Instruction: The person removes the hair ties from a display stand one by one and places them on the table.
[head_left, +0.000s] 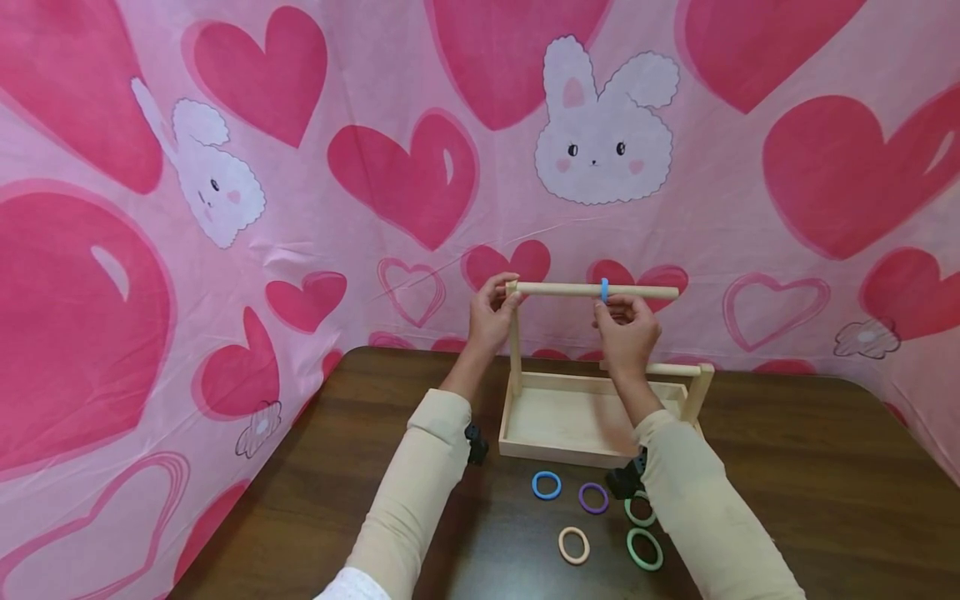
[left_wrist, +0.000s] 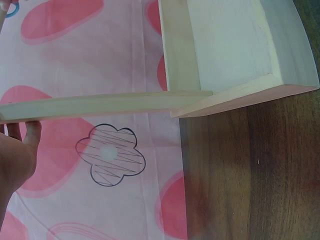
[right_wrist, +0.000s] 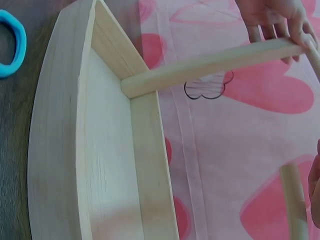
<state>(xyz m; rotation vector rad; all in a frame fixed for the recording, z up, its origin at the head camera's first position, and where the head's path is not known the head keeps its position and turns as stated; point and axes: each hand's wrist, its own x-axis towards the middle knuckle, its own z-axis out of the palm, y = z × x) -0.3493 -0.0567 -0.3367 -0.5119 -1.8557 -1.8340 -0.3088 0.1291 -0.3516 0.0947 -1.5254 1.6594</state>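
My left hand (head_left: 491, 317) grips the top of a tall wooden post (head_left: 515, 354), where a horizontal dowel (head_left: 558, 289) joins it. On that dowel, past its middle, hangs a blue ring (head_left: 604, 287). Finger and thumb of my right hand (head_left: 630, 335) pinch the ring's lower edge from below. The post rises from the left end of a shallow wooden tray (head_left: 566, 455). In the right wrist view, the left hand (right_wrist: 277, 14) shows at the post's top, while the right hand (right_wrist: 315, 192) is mostly cut off by the frame's edge.
A shorter post (head_left: 698, 392) with a lower dowel (head_left: 678, 369) stands at the tray's right end. On the dark wooden table (head_left: 360, 433), in front, lie a blue ring (head_left: 547, 497), a purple ring (head_left: 582, 499), a peach ring (head_left: 573, 530) and two green rings (head_left: 646, 567).
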